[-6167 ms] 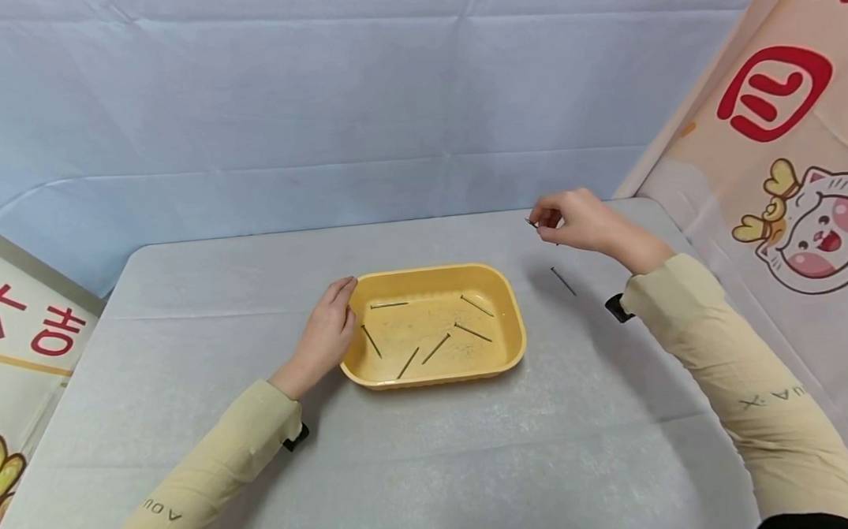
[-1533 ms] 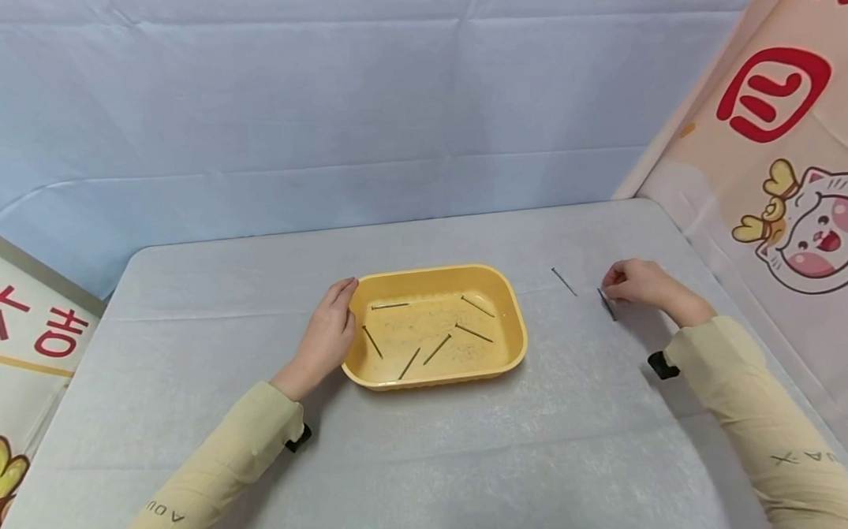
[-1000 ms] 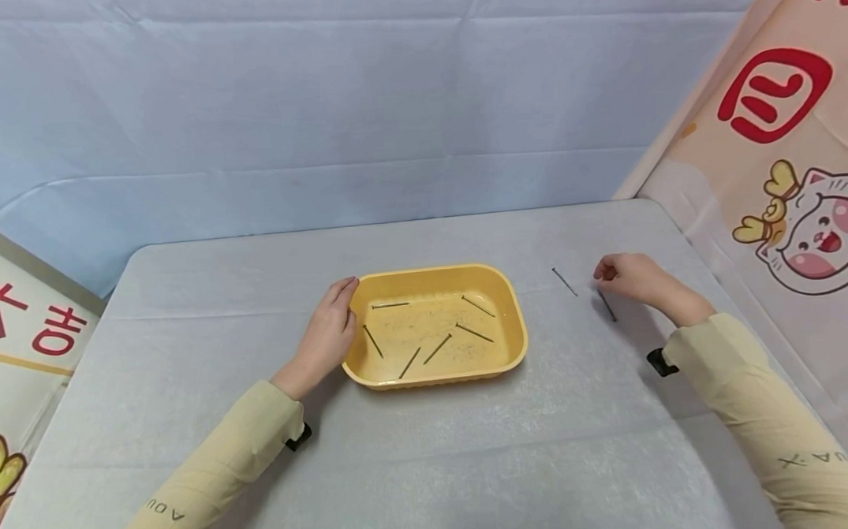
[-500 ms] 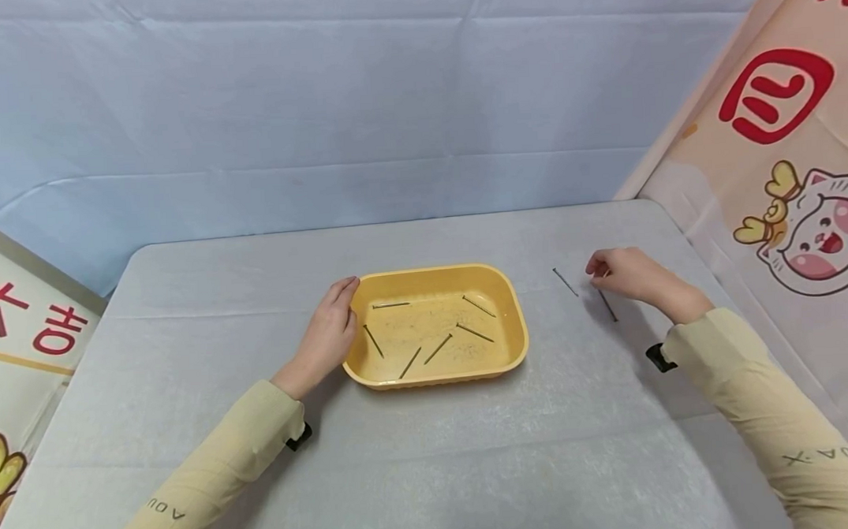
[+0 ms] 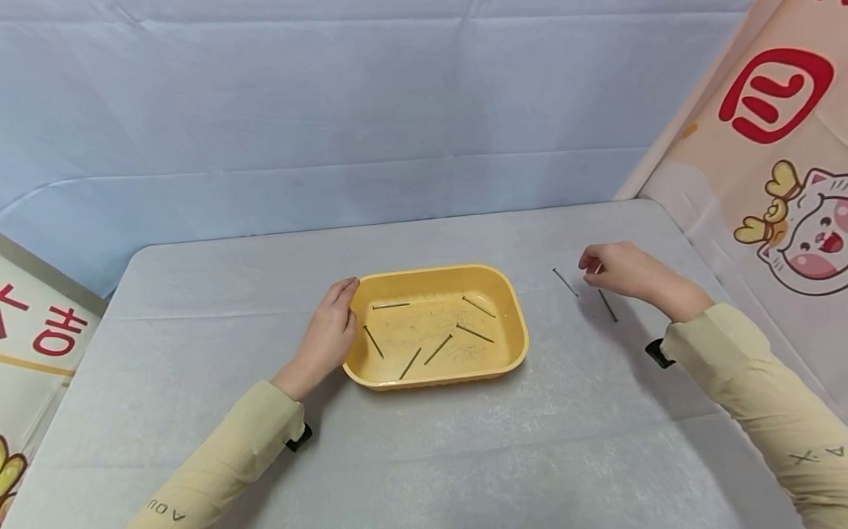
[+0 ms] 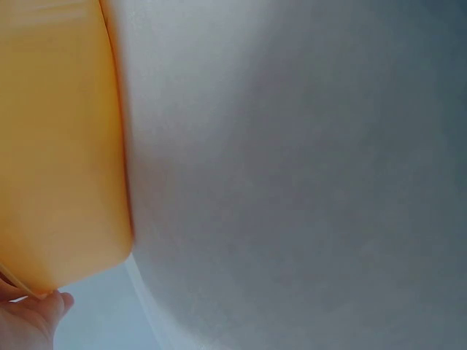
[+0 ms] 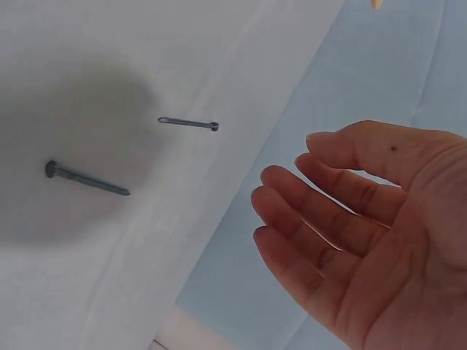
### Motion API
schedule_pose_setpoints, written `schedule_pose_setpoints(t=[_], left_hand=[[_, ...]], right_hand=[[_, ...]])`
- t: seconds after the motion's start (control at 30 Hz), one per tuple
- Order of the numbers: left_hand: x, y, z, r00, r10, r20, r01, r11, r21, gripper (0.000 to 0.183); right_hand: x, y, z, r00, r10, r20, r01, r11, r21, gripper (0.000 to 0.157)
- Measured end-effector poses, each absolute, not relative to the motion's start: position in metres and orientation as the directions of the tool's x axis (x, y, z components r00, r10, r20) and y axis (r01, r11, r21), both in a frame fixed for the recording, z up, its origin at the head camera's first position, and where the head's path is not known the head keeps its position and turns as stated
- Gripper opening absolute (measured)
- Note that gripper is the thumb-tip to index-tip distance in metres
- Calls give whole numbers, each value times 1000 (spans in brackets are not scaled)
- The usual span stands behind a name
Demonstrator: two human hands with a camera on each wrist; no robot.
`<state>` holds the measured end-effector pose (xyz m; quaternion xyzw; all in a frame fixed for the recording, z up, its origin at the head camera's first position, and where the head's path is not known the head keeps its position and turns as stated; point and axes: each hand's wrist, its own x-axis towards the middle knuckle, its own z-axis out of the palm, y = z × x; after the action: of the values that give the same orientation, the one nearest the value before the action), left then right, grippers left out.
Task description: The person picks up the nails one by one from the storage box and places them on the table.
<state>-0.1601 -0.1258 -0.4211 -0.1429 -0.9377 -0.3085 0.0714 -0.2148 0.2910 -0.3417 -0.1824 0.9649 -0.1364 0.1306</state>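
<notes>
My left hand [image 5: 322, 340] grips the left end of a yellow plastic tray [image 5: 519, 323], its fingers at the rim. In the left wrist view only the tray's outer wall [image 6: 66, 146] and a bit of that hand [image 6: 33, 317] show. Several nails [image 5: 437, 349] lie scattered on the tray floor. To the right of the tray, two loose nails rest on the table: one nail [image 5: 564, 282] nearer the tray, another nail [image 5: 607, 306] beside my right hand [image 5: 626, 271]. That hand hovers above the table, fingers loosely bent and apart, holding nothing, as the right wrist view confirms.
A grey cloth covers the table [image 5: 433, 469]. Behind it hangs a pale blue cloth backdrop [image 5: 303, 104]. Printed panels stand at both sides, the right panel [image 5: 806, 216] close beyond the right arm.
Earlier my right hand pinched a nail near the back edge; that nail now lies on the table at right. The hand has since let go and drifted up and leftward. The left hand stays put.
</notes>
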Motion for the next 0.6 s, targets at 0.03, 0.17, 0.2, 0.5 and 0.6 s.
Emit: schedule_pose_setpoints(t=[0.03,0.17,0.2,0.5,0.6], left_hand=[[-160,-126,-421,-949,223,221,311,769,559,45],[-160,-126,-421,-949,224,222,312,768,559,44],[-160,-126,-421,-948,225,224,314,768,559,44],[-160,-126,-422,-945,228,235,323,767,555,44],[-160,-126,-422,-945,229,234,323,768,553,45]], right_hand=[[-215,290,-341,-899,-389,-203,-318,896,-309,20],[-214,286,-339,-894,-400,-203,-332,894,-300,19],[-214,284,-339,-891,-405,-203,-338,893,-298,19],[-211,276,-334,-873,-460,-165,-403,869,-288,17],[-211,274,-332,-866,-475,-154,-421,861,-286,18]])
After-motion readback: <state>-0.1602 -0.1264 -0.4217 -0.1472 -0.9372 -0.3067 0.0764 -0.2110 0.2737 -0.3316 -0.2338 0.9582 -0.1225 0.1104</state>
